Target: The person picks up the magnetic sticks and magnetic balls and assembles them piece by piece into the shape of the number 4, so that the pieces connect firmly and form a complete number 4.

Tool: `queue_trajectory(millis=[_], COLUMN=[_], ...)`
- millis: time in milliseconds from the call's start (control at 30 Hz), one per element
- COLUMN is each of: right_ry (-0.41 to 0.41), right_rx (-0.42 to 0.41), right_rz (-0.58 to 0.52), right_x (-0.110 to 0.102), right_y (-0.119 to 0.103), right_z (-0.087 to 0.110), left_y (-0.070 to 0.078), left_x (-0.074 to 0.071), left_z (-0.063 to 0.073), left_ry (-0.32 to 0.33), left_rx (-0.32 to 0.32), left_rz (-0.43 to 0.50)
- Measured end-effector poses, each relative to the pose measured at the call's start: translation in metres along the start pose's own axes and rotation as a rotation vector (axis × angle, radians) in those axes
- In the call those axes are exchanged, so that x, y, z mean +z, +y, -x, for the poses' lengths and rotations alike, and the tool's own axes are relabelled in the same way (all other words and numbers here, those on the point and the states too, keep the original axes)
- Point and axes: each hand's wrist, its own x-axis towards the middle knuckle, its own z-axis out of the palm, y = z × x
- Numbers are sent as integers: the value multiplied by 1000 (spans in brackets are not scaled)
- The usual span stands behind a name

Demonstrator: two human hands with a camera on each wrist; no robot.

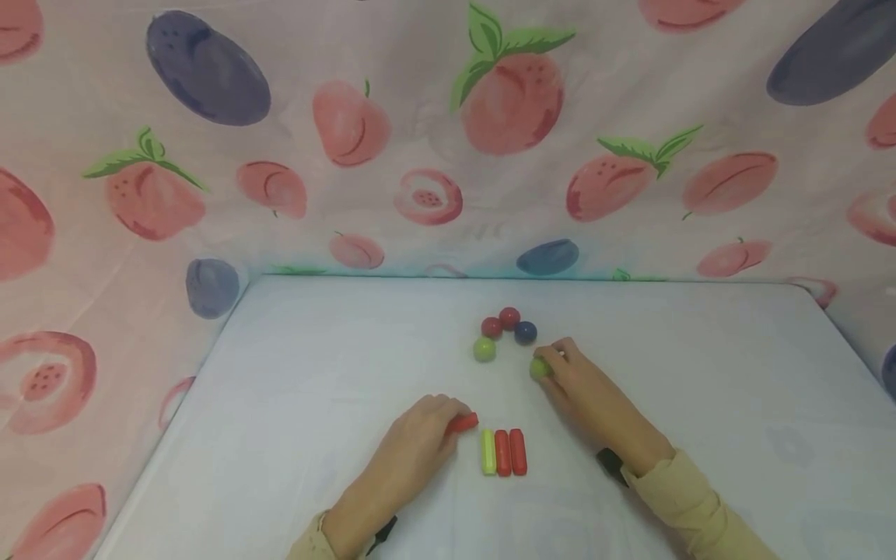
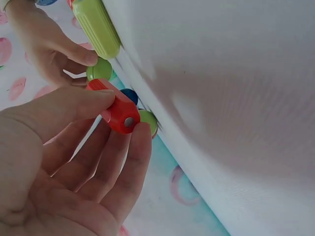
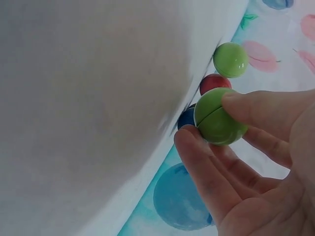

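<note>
My left hand (image 1: 424, 435) pinches a short red ribbed stick (image 2: 121, 110) between thumb and fingertips; a round grey spot shows on its end. A light green ball (image 3: 219, 118) with a seam round it is pinched in my right hand (image 1: 584, 389), just right of a group of balls. That group holds a second green ball (image 1: 484, 349), two red balls (image 1: 509, 318) and a dark blue ball (image 1: 526, 333). Right of the left hand, a yellow-green stick (image 1: 488, 453) and two red sticks (image 1: 502, 453) lie side by side, pointing away from me.
Everything lies on a white table (image 1: 336, 350). Behind it and at its left hangs a fruit-printed cloth (image 1: 420, 117), meeting the table's far edge. Both wrists carry dark straps, under beige sleeves (image 1: 679, 498).
</note>
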Motion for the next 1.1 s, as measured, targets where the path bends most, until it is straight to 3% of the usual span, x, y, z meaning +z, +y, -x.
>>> queue_trajectory(millis=[533,1100], right_ry=[-22,12], right_rx=[3,-84], right_rz=[-23,-42], right_x=[-2,-3], right_y=[-3,-19], right_z=[10,15], left_y=[-1,2], left_x=[-1,-3], left_z=[-11,-22], left_ry=[79,70], left_rx=[57,60], left_rz=[-4,19])
